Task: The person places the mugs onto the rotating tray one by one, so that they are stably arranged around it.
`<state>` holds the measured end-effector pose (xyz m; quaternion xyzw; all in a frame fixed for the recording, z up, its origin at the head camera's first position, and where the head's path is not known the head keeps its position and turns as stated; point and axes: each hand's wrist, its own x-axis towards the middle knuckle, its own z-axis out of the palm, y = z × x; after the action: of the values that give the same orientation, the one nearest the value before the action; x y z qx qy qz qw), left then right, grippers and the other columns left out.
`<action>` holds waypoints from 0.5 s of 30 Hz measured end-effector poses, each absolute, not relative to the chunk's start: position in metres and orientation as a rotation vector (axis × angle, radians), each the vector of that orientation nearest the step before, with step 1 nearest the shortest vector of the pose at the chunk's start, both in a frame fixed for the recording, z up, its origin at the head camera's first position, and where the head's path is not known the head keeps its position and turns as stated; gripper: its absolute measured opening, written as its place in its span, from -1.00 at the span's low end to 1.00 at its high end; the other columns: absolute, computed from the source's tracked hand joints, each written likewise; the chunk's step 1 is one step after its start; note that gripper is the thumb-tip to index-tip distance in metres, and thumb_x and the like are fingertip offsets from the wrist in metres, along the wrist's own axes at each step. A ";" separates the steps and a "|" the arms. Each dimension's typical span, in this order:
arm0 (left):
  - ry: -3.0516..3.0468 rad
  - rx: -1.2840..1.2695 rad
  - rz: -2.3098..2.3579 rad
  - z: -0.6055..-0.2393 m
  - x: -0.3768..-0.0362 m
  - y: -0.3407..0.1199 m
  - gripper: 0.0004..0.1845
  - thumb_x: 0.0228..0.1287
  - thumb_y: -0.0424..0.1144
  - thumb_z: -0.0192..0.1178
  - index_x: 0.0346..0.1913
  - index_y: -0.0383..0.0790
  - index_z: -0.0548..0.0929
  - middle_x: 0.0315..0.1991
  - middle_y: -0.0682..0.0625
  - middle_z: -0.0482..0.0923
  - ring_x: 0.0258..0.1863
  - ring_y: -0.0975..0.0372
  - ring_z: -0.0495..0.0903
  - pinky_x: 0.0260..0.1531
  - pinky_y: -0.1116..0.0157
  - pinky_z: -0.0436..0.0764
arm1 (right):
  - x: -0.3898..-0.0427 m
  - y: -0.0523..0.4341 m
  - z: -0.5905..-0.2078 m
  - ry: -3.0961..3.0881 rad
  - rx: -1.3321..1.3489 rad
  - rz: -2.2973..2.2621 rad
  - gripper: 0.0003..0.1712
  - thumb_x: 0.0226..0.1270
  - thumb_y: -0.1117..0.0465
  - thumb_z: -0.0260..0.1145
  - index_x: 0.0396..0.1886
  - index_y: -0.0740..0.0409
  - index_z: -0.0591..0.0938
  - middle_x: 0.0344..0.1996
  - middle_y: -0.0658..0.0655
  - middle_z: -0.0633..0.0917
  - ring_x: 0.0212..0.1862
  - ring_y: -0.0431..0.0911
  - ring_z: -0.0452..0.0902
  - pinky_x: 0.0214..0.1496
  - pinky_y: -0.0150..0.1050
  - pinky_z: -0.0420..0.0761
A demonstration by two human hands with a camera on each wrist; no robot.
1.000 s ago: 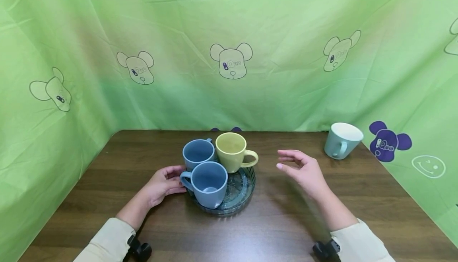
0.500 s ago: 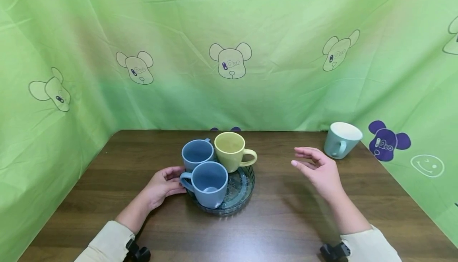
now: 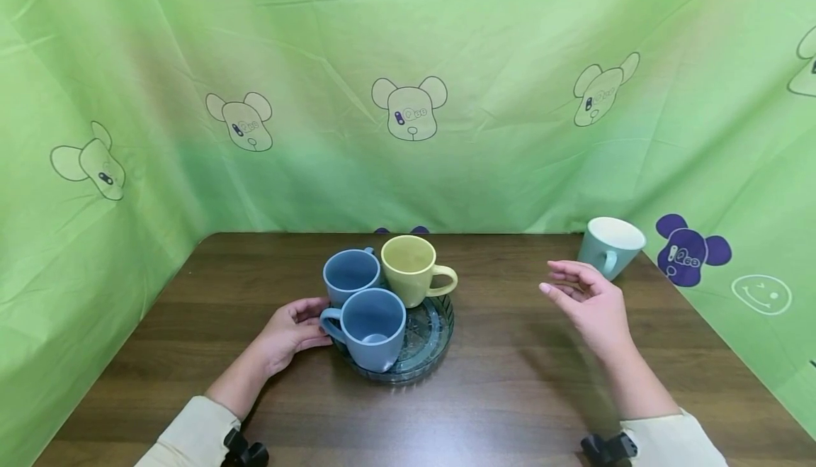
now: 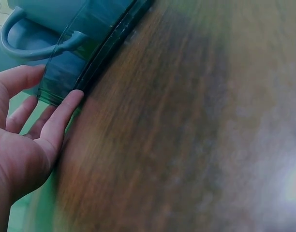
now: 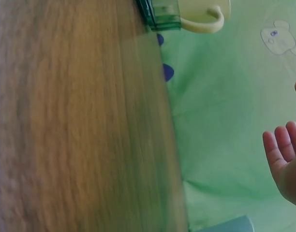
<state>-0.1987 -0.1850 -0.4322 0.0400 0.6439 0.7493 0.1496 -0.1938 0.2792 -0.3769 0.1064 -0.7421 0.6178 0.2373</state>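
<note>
My left hand (image 3: pixel 290 336) touches the left side of a round clear glass dish (image 3: pixel 430 343) with its fingertips, near a blue mug's handle. On the dish stand a front blue mug (image 3: pixel 372 339), a second blue mug (image 3: pixel 352 272) behind it and a yellow mug (image 3: pixel 408 272). In the left wrist view, outstretched fingers (image 4: pixel 66 111) meet the dish's wall. Off to the right, my right hand (image 3: pixel 596 307) hangs over the table with nothing in it, fingers loosely bent. Just behind it is a light teal mug (image 3: pixel 599 247), partly covered by the hand.
The brown wooden table (image 3: pixel 497 396) has its back edge against a green printed cloth (image 3: pixel 306 169). The teal mug stands near the table's back right corner. Small black wrist devices sit at both cuffs.
My right hand has moved to the right, away from the dish and closer to the teal mug. The left hand, the dish and its mugs stay in place.
</note>
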 end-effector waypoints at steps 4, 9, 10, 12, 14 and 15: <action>1.849 0.108 2.155 -0.431 -0.198 -0.184 -0.38 0.23 -0.59 0.20 0.34 -0.56 0.26 0.05 -0.19 0.46 -0.11 0.20 0.63 -0.06 0.11 0.66 | -0.196 0.287 -0.379 -2.047 0.231 1.654 -0.55 0.08 0.57 0.42 0.03 0.48 0.59 -0.16 -0.12 0.68 -0.11 -0.27 0.61 -0.10 -0.54 0.59; 1.844 0.093 2.161 -0.431 -0.198 -0.184 -0.38 0.22 -0.59 0.21 0.34 -0.56 0.26 0.06 -0.21 0.46 -0.11 0.20 0.63 -0.06 0.11 0.66 | -0.198 0.294 -0.382 -2.053 0.175 1.605 -0.52 0.06 0.57 0.42 0.05 0.41 0.60 -0.19 -0.16 0.69 -0.14 -0.30 0.61 -0.13 -0.57 0.58; 1.843 0.089 2.162 -0.431 -0.198 -0.184 -0.38 0.22 -0.59 0.21 0.34 -0.56 0.26 0.06 -0.21 0.45 -0.11 0.20 0.64 -0.06 0.11 0.66 | -0.198 0.294 -0.382 -2.043 0.169 1.608 -0.51 0.06 0.58 0.42 0.05 0.39 0.60 -0.19 -0.15 0.69 -0.15 -0.29 0.61 -0.13 -0.57 0.58; 1.844 0.089 2.167 -0.431 -0.197 -0.183 -0.37 0.21 -0.59 0.21 0.34 -0.57 0.25 0.06 -0.22 0.45 -0.12 0.20 0.63 -0.06 0.10 0.66 | -0.199 0.296 -0.382 -2.011 0.154 1.633 -0.50 0.05 0.59 0.42 0.05 0.31 0.62 -0.17 -0.13 0.69 -0.15 -0.29 0.61 -0.12 -0.56 0.58; 1.844 0.086 2.173 -0.432 -0.198 -0.183 -0.36 0.20 -0.60 0.21 0.34 -0.58 0.24 0.06 -0.21 0.46 -0.12 0.20 0.63 -0.07 0.11 0.66 | -0.200 0.297 -0.382 -1.978 0.138 1.658 -0.48 0.04 0.60 0.42 0.04 0.24 0.63 -0.15 -0.11 0.68 -0.15 -0.28 0.61 -0.11 -0.56 0.58; 1.845 0.086 2.174 -0.432 -0.197 -0.182 -0.35 0.19 -0.60 0.21 0.34 -0.58 0.24 0.06 -0.21 0.46 -0.12 0.21 0.63 -0.08 0.11 0.67 | -0.200 0.298 -0.381 -1.965 0.125 1.666 -0.47 0.04 0.60 0.42 0.04 0.21 0.63 -0.14 -0.10 0.67 -0.15 -0.28 0.61 -0.10 -0.55 0.58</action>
<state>-0.1975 -0.1823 -0.4319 0.0300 0.6399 0.7543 0.1439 -0.1998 0.2977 -0.3813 0.0466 -0.7319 0.6206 0.2774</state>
